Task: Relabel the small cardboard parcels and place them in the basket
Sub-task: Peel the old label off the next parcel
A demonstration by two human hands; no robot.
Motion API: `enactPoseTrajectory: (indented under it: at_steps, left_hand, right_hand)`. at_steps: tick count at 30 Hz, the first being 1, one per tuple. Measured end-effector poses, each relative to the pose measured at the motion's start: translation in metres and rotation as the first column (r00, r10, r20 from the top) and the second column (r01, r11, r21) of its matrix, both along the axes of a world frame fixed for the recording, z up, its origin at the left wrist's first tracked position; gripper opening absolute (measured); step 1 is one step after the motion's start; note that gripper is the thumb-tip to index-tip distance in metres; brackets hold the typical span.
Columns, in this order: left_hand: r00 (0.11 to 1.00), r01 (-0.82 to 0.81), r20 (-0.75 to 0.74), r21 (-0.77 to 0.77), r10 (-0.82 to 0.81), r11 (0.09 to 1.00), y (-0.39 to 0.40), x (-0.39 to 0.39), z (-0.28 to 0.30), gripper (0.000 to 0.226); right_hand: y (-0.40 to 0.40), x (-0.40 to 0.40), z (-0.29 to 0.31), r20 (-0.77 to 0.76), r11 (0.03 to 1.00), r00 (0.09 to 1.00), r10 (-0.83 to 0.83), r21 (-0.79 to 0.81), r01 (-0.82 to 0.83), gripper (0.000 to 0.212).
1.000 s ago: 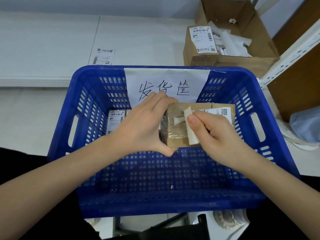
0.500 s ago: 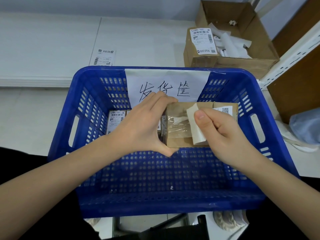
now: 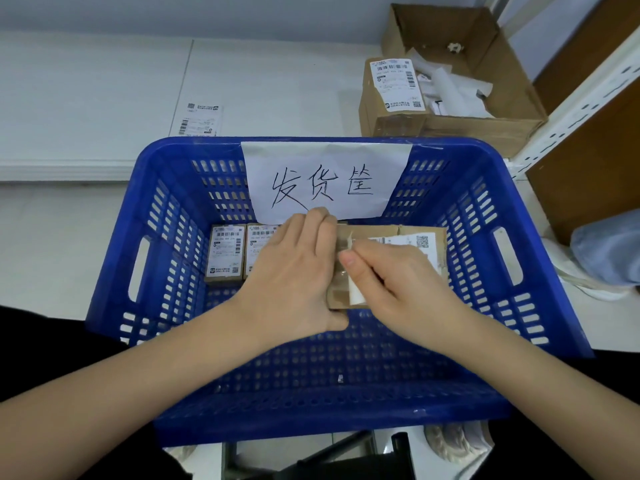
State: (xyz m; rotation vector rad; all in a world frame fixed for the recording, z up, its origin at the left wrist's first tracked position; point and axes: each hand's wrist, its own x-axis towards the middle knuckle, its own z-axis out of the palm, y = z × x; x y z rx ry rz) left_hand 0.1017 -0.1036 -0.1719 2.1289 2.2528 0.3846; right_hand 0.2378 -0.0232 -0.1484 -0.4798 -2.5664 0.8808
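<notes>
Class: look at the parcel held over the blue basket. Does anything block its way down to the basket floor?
Nothing visible does. The parcel is gripped by the left hand while the right hand pinches its label; two parcels lie off to the left.

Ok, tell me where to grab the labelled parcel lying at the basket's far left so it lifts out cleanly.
Pinch the labelled parcel across its two long side edges, coming straight down from above. It lies flat, label up, on the basket floor. Its right edge sits close against the neighbouring parcel, so slide it left first to clear room for a finger.

handwritten 发货筐 on paper sign [image 3: 327, 181] taped to basket [image 3: 114, 271], parcel labels unreadable
</notes>
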Motion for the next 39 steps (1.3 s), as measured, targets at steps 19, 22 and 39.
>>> enactPoseTrajectory:
  at_steps: [19, 22, 39]
  left_hand:
    - [0.989, 0.077, 0.119, 0.046, -0.082, 0.996, 0.002, -0.005, -0.001, 0.088]
    - [0.991, 0.068, 0.114, 0.032, -0.071, 0.997, 0.002, -0.005, 0.0, 0.09]
    - [0.998, -0.056, -0.008, -0.029, 0.056, 0.998, 0.0, -0.014, 0.013, 0.089]
  right_hand:
    - [-0.002, 0.007, 0.004, -0.086, 0.899, 0.995, -0.051, -0.437, 0.008, 0.034]
    - [-0.002, 0.008, 0.005, -0.11, 0.885, 0.993, -0.053, -0.466, -0.005, 0.034]
    - [0.016, 0.009, 0.005, -0.016, 0.938, 0.985, -0.173, -0.308, 0.16, 0.009]
